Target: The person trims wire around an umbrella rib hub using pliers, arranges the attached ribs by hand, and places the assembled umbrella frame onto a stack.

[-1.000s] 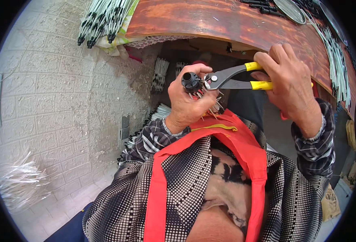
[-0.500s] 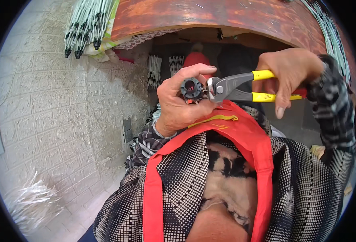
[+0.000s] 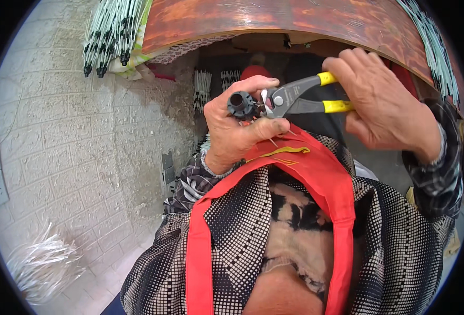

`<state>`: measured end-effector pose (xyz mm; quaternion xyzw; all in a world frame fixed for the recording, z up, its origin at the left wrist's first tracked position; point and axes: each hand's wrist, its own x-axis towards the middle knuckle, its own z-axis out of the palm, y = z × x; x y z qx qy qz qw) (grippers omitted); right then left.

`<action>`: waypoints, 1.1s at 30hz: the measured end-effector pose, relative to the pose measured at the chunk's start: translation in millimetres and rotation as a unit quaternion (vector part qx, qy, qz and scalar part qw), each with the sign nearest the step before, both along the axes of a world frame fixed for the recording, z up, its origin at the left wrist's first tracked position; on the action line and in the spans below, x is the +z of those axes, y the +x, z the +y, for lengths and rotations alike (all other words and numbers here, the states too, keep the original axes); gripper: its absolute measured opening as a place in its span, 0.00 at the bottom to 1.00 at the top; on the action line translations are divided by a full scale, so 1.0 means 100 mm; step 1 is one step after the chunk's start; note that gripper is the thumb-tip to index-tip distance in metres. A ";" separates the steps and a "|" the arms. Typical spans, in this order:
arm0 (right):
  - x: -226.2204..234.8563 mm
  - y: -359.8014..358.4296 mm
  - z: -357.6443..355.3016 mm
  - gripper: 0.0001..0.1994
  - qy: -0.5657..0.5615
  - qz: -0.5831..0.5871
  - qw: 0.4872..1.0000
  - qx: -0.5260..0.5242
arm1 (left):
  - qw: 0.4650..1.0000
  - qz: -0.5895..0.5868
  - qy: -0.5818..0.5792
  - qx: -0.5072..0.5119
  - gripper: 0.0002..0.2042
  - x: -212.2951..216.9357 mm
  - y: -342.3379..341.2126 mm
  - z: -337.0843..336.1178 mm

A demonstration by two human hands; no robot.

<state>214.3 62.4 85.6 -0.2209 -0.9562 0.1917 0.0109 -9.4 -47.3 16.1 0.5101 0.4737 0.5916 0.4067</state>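
In the head view the left hand [image 3: 237, 126] is raised before the chest, fingers curled shut around a small black ribbed cap [image 3: 241, 104] held at its fingertips. The right hand [image 3: 384, 102] is closed over the yellow handles of the pliers [image 3: 300, 98], whose nose seems to touch the cap's right side, though it is partly hidden. The wooden table edge [image 3: 295, 26] curves just above both hands, with open tiled floor [image 3: 74, 136] to the left.

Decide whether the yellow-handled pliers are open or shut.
Slightly open: the pliers' two yellow handles stand apart in the right hand.
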 end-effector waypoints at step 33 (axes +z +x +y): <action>0.21 0.01 -0.08 0.26 0.249 0.054 0.967 0.029 | 0.999 -0.032 -0.035 0.011 0.25 0.04 -0.04 -0.04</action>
